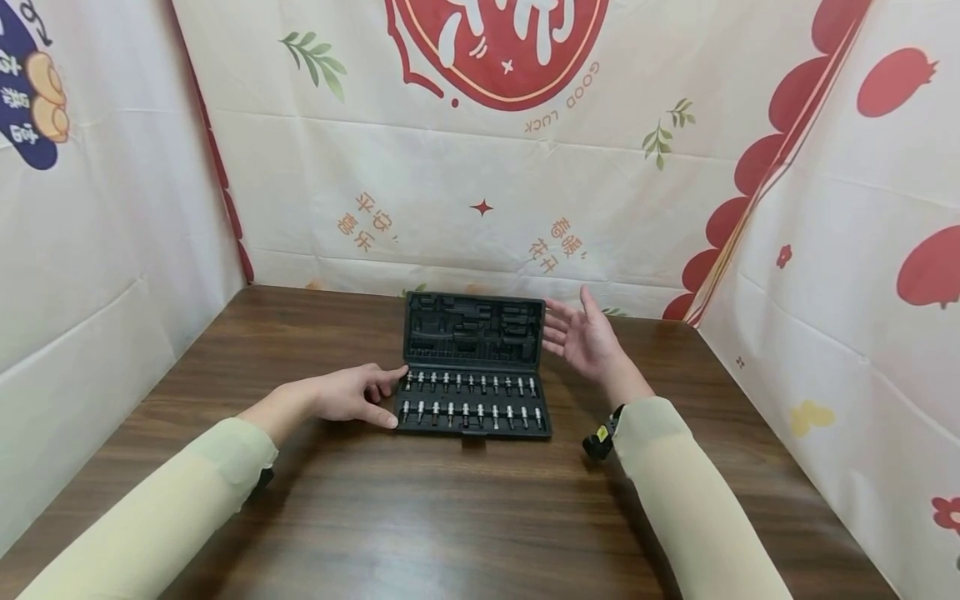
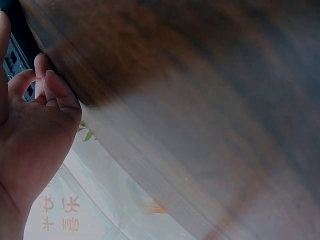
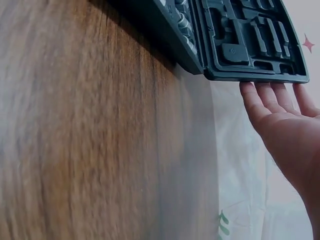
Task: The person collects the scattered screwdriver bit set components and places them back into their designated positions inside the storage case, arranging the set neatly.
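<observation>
A black bit socket case (image 1: 472, 435) lies on the table with its lid (image 1: 474, 332) standing up at the back. Two rows of silver bit sockets (image 1: 465, 410) fill its base. My left hand (image 1: 352, 395) holds the left end of the base, thumb at the front corner and index finger near the hinge corner; the other fingers (image 2: 59, 85) are curled. At the lid's right edge is my right hand (image 1: 592, 342), palm turned up and fingers extended. In the right wrist view those fingertips (image 3: 248, 87) reach behind the lid's edge and are partly hidden by it.
The brown wood-grain table (image 1: 420, 517) runs back to a printed cloth wall (image 1: 465, 167). More cloth hangs along the left (image 1: 97, 233) and right (image 1: 840, 250) sides. A black wrist device (image 1: 600, 440) sits at the right cuff.
</observation>
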The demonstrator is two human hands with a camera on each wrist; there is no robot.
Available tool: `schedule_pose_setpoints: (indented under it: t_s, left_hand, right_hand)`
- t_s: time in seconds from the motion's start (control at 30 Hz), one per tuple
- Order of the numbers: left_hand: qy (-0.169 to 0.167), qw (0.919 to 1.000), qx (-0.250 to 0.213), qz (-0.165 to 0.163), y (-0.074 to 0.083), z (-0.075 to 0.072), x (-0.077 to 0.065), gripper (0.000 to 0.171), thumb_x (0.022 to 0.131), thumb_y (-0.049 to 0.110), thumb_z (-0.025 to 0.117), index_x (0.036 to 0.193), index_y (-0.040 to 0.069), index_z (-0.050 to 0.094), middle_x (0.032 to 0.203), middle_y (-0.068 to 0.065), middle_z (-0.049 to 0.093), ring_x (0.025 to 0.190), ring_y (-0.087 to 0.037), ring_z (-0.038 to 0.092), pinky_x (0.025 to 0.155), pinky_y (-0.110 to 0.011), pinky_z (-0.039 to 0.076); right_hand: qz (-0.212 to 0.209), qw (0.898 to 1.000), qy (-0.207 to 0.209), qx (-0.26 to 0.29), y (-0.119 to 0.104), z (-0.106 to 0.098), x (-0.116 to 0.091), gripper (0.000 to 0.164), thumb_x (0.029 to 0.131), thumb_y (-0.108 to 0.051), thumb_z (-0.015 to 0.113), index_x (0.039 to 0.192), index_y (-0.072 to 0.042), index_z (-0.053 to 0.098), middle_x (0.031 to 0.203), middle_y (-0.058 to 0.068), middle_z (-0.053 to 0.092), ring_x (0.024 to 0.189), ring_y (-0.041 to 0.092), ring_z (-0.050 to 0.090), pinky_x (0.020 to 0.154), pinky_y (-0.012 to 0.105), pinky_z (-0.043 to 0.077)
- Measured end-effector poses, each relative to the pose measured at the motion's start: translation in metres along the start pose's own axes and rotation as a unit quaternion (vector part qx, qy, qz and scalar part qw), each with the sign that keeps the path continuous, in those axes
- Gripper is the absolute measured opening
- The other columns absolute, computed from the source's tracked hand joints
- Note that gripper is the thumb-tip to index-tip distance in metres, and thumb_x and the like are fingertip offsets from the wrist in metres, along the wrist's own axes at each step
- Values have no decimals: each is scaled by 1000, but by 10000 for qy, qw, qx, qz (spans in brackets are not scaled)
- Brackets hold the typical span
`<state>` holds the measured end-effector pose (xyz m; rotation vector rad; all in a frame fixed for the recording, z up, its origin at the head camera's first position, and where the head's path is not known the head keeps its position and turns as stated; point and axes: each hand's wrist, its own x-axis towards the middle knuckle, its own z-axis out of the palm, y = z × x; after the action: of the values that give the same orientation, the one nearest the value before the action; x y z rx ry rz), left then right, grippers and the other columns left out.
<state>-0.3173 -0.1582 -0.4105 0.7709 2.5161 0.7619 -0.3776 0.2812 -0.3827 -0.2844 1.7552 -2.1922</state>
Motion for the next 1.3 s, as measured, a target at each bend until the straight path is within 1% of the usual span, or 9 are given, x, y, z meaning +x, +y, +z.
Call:
schedule_pose_setpoints:
  t_s: [0.13,0.33,0.47,0.67,0.77,1.0,1.1,1.23,1.3]
  left_hand:
    - [14,10000,4,-15,2,0,0,100,97,46,85,175,14,31,135,-9,61,122,-23,59,110,-51,47]
    - [29,10000,84,-21,4,0,0,100,97,47,85,175,14,32,134,-9,62,120,-22,60,111,-50,47]
    - [38,9999,78,-52,4,0,0,100,97,48,85,175,14,32,134,-9,62,121,-22,60,111,-50,47]
    - [20,9999,59,-90,3,2,0,101,96,49,85,175,16,32,135,-9,61,120,-23,59,110,-50,47]
    - [12,10000,32,-59,2,2,0,100,96,48,85,175,15,31,135,-9,61,120,-22,59,110,-51,47]
    - [14,10000,4,8,2,2,0,100,98,48,84,175,14,31,136,-8,60,119,-21,59,109,-49,47]
    - [25,10000,3,36,2,2,-1,100,98,47,84,175,13,31,135,-8,61,118,-21,59,107,-48,47]
    - [50,9999,-69,72,3,2,-3,100,97,45,85,174,12,32,134,-9,61,117,-20,59,104,-45,48]
    - [70,9998,-120,134,4,2,-5,99,97,44,85,174,10,33,133,-9,61,116,-20,59,102,-43,49]
  right_hand:
    - [-26,9999,-105,-108,-6,1,-9,103,107,-83,15,178,-9,10,184,24,1,171,43,6,138,57,5]
    - [-57,9996,-258,-56,-10,3,-21,100,108,-81,14,178,-10,14,184,23,-8,171,42,-3,138,57,2]
    - [-133,9992,-317,-206,-10,5,-29,101,108,-80,13,177,-7,15,183,24,-6,171,44,-2,138,58,3]
    - [-181,9986,-320,-385,-9,8,-38,102,109,-79,14,176,-2,14,183,26,6,170,45,7,137,58,5]
    - [-176,9987,-242,-401,-8,9,-42,101,109,-79,14,174,-1,19,182,26,14,169,44,15,137,58,8]
    - [-170,9984,-187,-499,-7,12,-51,101,110,-78,14,172,0,26,180,23,20,168,41,21,137,58,9]
    - [-137,9983,-117,-550,-6,13,-55,102,109,-80,17,170,0,30,176,19,28,164,36,28,137,58,11]
    - [-134,9985,-36,-528,-4,13,-59,98,110,-79,20,165,-1,39,161,7,43,155,25,37,137,56,15]
    - [-144,9983,-51,-563,-4,12,-61,95,110,-77,20,162,-2,44,156,1,46,151,21,39,137,54,19]
